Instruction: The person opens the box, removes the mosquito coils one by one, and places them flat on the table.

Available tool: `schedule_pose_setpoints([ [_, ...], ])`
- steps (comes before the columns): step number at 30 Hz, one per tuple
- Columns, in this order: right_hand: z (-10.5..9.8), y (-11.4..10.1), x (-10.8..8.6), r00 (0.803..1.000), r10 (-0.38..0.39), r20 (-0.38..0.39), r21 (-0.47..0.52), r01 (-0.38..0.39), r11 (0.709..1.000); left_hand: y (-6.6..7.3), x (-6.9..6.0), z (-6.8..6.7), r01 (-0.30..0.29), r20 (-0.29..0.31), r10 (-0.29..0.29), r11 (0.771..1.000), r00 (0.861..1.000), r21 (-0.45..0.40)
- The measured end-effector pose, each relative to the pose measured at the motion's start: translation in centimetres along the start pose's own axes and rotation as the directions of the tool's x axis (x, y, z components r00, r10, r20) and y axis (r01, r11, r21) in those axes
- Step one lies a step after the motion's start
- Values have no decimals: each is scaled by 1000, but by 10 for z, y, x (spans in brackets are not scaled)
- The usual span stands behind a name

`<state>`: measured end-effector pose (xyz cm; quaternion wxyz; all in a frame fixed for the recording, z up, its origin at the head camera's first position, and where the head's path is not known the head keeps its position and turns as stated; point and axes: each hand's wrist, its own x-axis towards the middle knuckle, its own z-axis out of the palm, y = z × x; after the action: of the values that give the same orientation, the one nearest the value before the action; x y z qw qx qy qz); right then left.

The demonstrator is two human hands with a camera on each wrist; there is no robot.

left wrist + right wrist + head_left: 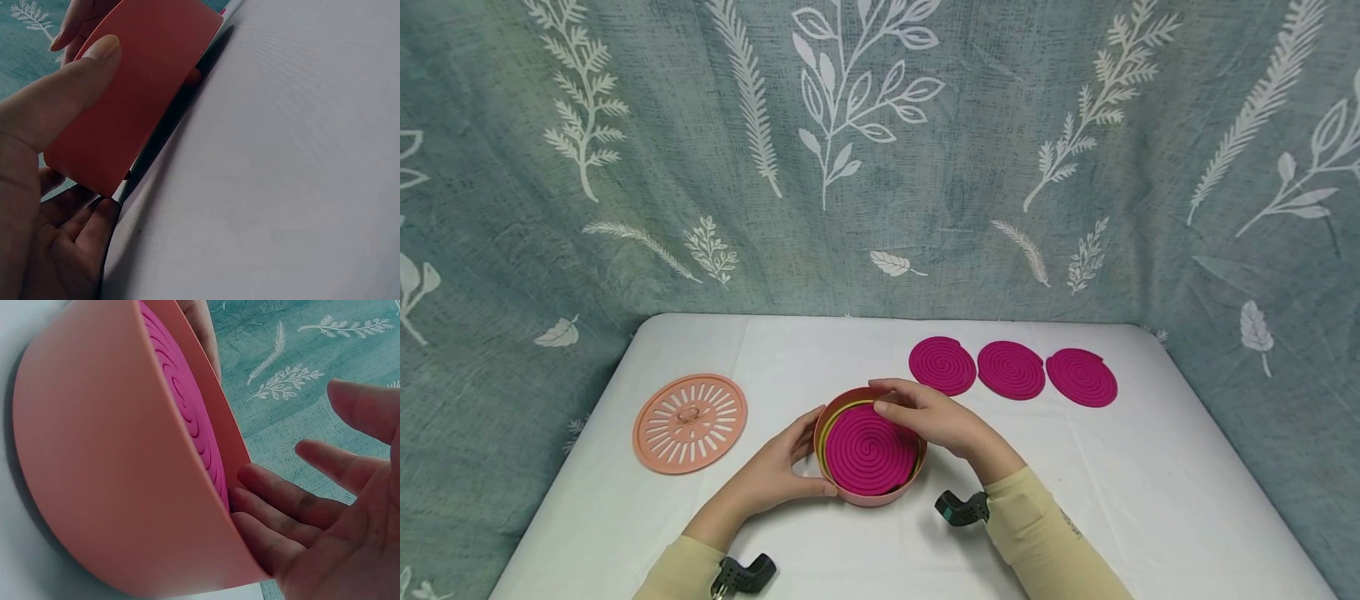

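A salmon-coloured round mosquito coil holder [871,501] stands at the front middle of the table. A magenta mosquito coil [867,450] lies inside it, and a yellow-green rim [824,437] shows around the coil. My left hand [775,475] grips the holder's left side, thumb on the near wall and fingers farther round; the left wrist view shows that thumb [94,69] against the outer wall. Over the far right rim reaches my right hand [934,417]. In the right wrist view its fairly straight fingers [287,506] dip inside the rim beside the coil, pinching nothing.
At the left lies a salmon slotted lid [687,433] with a small ring on top. Three more magenta coils, left [942,367], middle [1011,370] and right [1081,377], form a row at the back right. A leaf-patterned curtain [962,250] hangs behind the white table [1112,500].
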<state>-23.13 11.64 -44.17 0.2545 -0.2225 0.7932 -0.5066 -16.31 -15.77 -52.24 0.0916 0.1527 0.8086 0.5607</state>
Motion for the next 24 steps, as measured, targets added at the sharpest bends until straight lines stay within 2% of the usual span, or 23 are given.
schedule_pose_setpoints([
  [6, 1, 0, 0, 1000, -6, -10, 12, 6, 1000, 1, 0, 0, -3, 5, 3, 1000, 1000, 5],
  [14, 0, 0, 1, 1000, -6, -26, 111, 9, 994, 0, 0, 0, 4, 2, -4, 1000, 1000, 6],
  [24, -2, 0, 6, 997, 0, -81, 218, 18, 976, 1, 0, 0, 18, -6, -18, 1000, 1000, 16],
])
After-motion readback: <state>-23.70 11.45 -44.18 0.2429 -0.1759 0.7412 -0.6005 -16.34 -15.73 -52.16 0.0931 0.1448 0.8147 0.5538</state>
